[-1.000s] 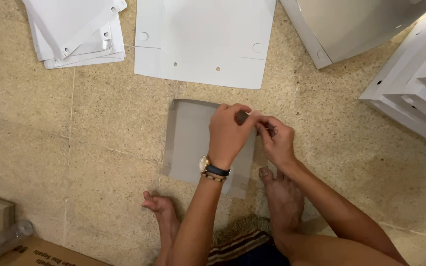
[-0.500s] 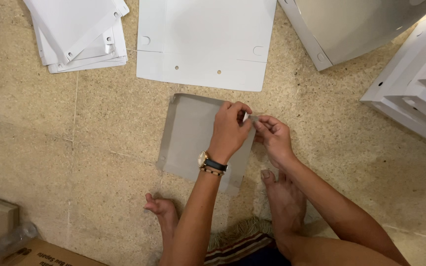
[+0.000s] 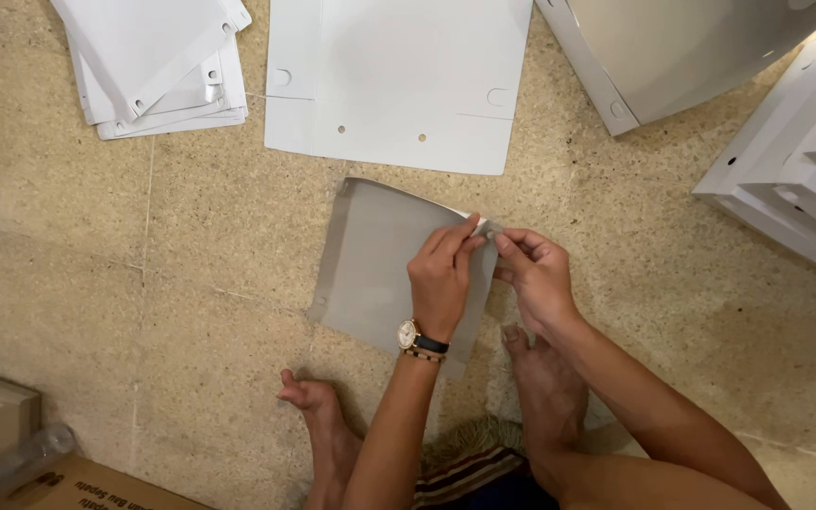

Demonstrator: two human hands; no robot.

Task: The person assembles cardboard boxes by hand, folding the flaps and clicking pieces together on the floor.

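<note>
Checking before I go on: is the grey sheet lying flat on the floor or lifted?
Mostly flat: the grey sheet lies spread on the floor, while the left hand and right hand pinch its top right corner.

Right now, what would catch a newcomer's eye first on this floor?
Two bare hands meet at the centre: the left hand, wearing a wristwatch, and the right hand pinch the upper right corner of a flat grey square sheet lying on the speckled beige floor. Just above lies a large white panel with holes.
</note>
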